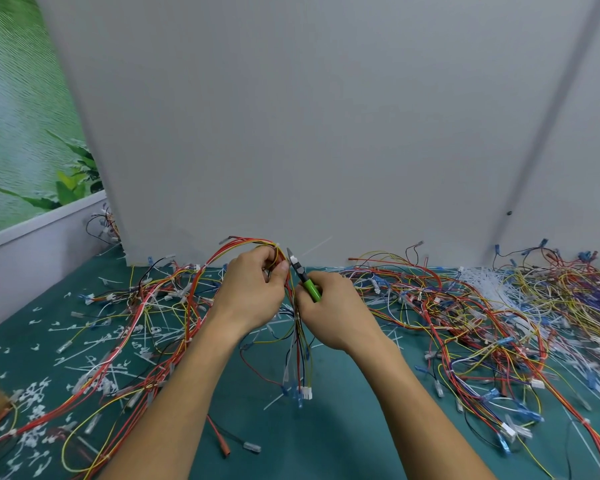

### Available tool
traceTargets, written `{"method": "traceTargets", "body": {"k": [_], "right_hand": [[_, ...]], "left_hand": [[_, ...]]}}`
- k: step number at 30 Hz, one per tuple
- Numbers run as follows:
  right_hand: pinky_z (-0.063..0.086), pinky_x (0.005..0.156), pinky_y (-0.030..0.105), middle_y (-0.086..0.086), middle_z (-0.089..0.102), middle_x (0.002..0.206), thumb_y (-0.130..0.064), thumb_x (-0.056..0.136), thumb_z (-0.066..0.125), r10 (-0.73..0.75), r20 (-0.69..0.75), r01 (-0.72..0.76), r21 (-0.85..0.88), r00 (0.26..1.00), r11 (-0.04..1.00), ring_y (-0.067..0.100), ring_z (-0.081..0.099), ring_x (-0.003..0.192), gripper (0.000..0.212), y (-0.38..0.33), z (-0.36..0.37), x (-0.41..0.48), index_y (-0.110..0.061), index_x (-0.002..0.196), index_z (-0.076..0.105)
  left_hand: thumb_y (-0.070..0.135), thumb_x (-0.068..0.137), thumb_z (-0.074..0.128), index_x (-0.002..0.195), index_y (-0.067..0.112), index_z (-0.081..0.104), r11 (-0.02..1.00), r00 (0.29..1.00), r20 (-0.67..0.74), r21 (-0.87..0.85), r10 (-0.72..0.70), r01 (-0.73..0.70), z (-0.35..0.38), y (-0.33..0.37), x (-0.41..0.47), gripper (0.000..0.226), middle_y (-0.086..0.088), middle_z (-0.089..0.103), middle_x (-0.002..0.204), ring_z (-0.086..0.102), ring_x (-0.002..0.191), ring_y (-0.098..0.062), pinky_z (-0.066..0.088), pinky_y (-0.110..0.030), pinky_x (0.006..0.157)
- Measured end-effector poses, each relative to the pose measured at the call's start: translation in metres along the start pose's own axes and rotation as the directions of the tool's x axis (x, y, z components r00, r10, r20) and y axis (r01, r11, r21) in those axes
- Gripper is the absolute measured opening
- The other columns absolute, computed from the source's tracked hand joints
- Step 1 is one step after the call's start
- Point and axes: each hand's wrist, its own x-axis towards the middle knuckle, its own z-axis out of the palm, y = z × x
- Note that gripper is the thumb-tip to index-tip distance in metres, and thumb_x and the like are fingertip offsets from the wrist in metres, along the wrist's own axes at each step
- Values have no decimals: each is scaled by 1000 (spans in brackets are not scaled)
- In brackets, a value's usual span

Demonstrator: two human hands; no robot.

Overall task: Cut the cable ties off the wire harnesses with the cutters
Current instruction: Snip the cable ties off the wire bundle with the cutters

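Note:
My left hand (253, 289) grips a bundle of red and yellow wires of a wire harness (243, 247), lifted above the green mat near the wall. My right hand (333, 306) holds green-handled cutters (303, 277), whose jaws point up and left, right beside my left thumb and the bundle. The harness ends hang down between my wrists, with white and blue connectors (302, 393) at the bottom. A white cable tie (317, 245) appears in the air just right of the jaws.
Piles of red, yellow and blue harnesses (499, 323) cover the mat on the right, and more harnesses (146, 306) lie on the left. Cut white tie pieces (35, 403) litter the left front. A grey wall panel (291, 133) stands close behind.

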Motion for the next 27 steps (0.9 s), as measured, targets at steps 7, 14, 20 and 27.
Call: {"method": "traceTargets", "body": {"k": [7, 14, 20, 27], "right_hand": [[32, 42, 18, 0, 44, 55, -23, 99, 58, 21, -9, -21, 52, 1000, 998, 10, 39, 46, 34, 2, -3, 3, -13, 67, 49], [31, 48, 25, -1, 49, 61, -25, 100, 55, 14, 2, -14, -5, 1000, 1000, 12, 41, 51, 33, -1, -2, 1, -19, 68, 47], [30, 51, 29, 1, 52, 66, -25, 101, 53, 14, 27, -13, -25, 1000, 1000, 16, 45, 56, 31, -5, -3, -2, -20, 71, 48], [31, 48, 26, 3, 52, 63, -25, 101, 54, 8, 33, -8, -15, 999, 1000, 16, 43, 53, 30, -2, -6, -1, -14, 73, 53]], "left_hand": [[23, 100, 59, 77, 24, 59, 1000, 1000, 3, -16, -1, 1, 0, -1, 0, 23, 13, 52, 50, 40, 44, -6, 38, -25, 51], [23, 100, 59, 78, 24, 60, 1000, 1000, 4, -23, 0, 0, 1, -2, 1, 23, 3, 53, 54, 40, 46, -9, 39, -29, 52], [22, 101, 58, 78, 23, 60, 1000, 1000, 7, 3, 8, -8, 2, -3, 1, 22, 20, 51, 49, 40, 43, -6, 32, -16, 45], [19, 100, 59, 76, 23, 58, 1000, 1000, 8, -14, 7, -6, 3, -1, 1, 25, 23, 52, 49, 43, 42, -5, 35, -15, 46]]}}
